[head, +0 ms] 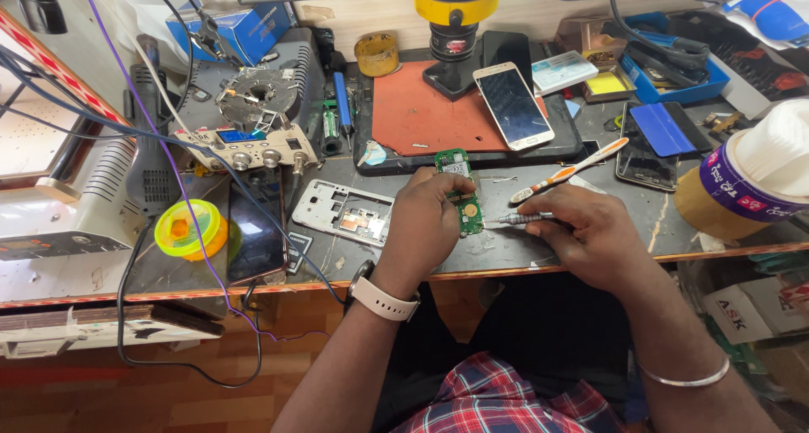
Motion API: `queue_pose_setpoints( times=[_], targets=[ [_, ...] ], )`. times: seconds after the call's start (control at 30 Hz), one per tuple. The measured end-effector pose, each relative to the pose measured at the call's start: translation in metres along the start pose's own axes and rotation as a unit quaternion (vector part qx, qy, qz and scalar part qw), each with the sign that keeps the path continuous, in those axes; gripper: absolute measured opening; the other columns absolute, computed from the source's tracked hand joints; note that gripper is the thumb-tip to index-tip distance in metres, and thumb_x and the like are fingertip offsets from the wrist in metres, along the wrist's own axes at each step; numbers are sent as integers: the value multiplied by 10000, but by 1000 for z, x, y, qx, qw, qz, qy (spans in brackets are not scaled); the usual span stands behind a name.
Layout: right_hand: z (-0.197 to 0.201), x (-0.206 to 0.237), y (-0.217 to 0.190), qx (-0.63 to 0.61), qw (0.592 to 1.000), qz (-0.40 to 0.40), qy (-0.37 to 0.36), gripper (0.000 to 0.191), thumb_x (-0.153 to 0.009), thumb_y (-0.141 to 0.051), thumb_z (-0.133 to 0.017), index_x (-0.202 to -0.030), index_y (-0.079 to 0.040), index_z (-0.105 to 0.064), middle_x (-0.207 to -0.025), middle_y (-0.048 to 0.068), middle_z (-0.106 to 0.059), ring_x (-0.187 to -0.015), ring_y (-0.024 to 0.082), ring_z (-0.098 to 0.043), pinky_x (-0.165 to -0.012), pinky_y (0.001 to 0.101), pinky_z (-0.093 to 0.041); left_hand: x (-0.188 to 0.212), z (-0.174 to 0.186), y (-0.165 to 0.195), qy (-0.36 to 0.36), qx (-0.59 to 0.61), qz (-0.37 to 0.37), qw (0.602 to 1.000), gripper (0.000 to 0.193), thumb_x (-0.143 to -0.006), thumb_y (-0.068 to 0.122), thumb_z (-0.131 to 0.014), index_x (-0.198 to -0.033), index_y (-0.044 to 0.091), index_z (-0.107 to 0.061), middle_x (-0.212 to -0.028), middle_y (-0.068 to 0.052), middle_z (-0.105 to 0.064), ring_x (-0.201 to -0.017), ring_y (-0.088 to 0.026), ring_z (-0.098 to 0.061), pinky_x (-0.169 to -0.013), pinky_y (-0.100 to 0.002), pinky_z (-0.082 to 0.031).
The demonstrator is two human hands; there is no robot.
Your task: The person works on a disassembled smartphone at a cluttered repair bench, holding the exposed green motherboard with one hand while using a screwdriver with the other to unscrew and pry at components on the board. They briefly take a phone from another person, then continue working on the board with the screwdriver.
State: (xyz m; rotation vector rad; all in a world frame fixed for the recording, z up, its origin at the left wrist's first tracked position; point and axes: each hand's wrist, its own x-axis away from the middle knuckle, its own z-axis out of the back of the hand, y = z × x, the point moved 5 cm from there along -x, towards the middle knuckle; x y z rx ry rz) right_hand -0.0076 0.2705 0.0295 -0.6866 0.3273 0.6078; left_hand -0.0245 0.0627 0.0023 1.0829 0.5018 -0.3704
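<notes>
Green circuit board (460, 199), long and narrow

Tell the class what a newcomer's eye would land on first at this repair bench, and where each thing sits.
At the bench's front edge, the left hand pins a green circuit board while the right hand points a slim screwdriver at it, with an orange-and-white toothbrush just above. Behind them a white smartphone lies on a red mat. A yellow-green solder reel glows at the left.
</notes>
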Motion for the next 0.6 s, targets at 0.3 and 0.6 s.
queue_pose_setpoints(
  times=[0.3, 0.6],
  targets=[
    [-2, 0, 1, 15, 1000, 7, -18, 215, -808, -126, -779, -1021, -104, -763, -911, 84, -752, -806, 249, -737, -685, 352, -558, 1, 0, -2, -4, -13, 8, 1000, 334, -778, -114, -527, -984, 38, -741, -1003, -168, -681, -918, -338, -697, -839, -425, -557],
    [-2, 1, 0, 8, 1000, 21, -13, 228, -798, -130, -784, -1024, -112, -769, -908, 78, -747, -806, 248, -740, -683, 354, -562, 0, 0, -3, -10, -11, 14, 1000, 336, -778, -108, -524, -993, 38, -737, -1019, -170, -681, -936, -334, -701, -853, -426, -559]
  ],
)
